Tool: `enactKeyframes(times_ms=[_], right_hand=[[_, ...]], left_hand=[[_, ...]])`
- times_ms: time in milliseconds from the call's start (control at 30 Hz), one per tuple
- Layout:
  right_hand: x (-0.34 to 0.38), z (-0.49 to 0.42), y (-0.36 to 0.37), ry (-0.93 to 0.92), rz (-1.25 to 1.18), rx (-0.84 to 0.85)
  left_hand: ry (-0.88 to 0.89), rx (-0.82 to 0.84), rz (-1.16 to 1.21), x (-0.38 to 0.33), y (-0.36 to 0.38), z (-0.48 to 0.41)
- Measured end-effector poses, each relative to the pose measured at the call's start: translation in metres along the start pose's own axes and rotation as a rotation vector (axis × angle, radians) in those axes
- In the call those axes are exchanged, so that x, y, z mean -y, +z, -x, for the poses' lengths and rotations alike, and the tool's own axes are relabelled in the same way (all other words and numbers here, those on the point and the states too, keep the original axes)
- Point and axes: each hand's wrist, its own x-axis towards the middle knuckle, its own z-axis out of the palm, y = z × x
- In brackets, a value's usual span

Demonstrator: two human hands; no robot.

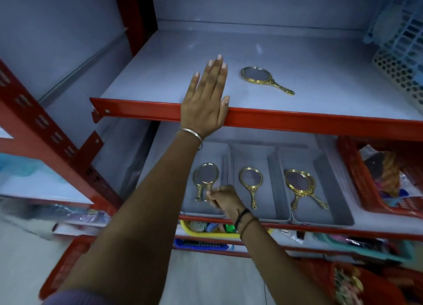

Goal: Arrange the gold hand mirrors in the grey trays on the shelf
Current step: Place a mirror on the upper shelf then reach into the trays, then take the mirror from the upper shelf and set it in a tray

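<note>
Three grey trays stand side by side on the lower shelf. The left tray holds two overlapping gold hand mirrors. My right hand is closed on the handle of the upper one. One mirror lies in the middle tray. Two stacked mirrors lie in the right tray. Another gold mirror lies alone on the upper shelf. My left hand rests flat on that shelf's red front edge, left of this mirror and holding nothing.
Red shelf uprights run along the left. A red basket of goods sits right of the trays. Blue and white plastic baskets occupy the upper shelf's right end. A yellow tray and other goods fill the shelves below.
</note>
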Motion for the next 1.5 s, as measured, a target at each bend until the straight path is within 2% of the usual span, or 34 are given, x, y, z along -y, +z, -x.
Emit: enactKeyframes(times_ms=[133,267,367,433,533,600,767,833,900,967,1067,1167,1267,1333,1500], right_hand=[[-0.006,-0.048,0.026,0.100,-0.010,-0.044],[-0.018,-0.072,0.033,0.183,0.103,-0.028],[-0.019,-0.075,0.032,0.152,0.226,-0.038],[-0.011,-0.067,0.024,0.053,0.349,-0.050],[0.018,-0.032,0.000,-0.158,0.378,-0.075],[0.051,0.007,-0.025,-0.288,0.331,-0.120],[0.139,0.107,-0.091,-0.592,0.062,-0.084],[0.168,0.112,-0.113,-0.754,0.052,-0.221],[0.191,0.091,-0.131,-0.842,0.191,-0.472],[0.209,0.060,-0.144,-0.759,0.488,-0.659],[0.221,0.023,-0.151,-0.426,0.869,-0.640],[0.224,0.013,-0.144,-0.361,1.042,-0.704],[0.226,0.013,-0.139,-0.396,1.107,-0.785],[0.229,0.012,-0.142,-0.354,1.084,-0.769],[0.242,0.019,-0.160,-0.281,0.767,-0.483]], left_hand=[[0.000,-0.018,0.014,0.002,0.002,0.000],[0.005,-0.005,-0.003,0.002,0.002,0.000],[0.007,-0.001,0.015,0.002,-0.001,0.000],[0.004,0.008,0.018,0.002,-0.001,0.000],[0.004,0.006,0.008,0.003,0.001,0.003],[0.005,-0.001,-0.006,0.003,0.003,0.003],[-0.008,0.024,-0.008,0.002,0.002,0.003],[-0.022,0.039,0.009,0.001,0.000,0.003],[-0.029,0.052,0.019,0.000,-0.001,0.002],[-0.037,0.067,0.028,0.000,-0.001,0.003],[-0.042,0.069,0.031,-0.001,-0.001,0.003],[-0.044,0.059,0.036,0.000,0.000,0.001],[-0.044,0.062,0.025,0.001,0.002,0.001],[-0.046,0.067,0.028,0.001,0.002,0.001],[-0.053,0.089,0.026,0.000,0.000,0.000]])
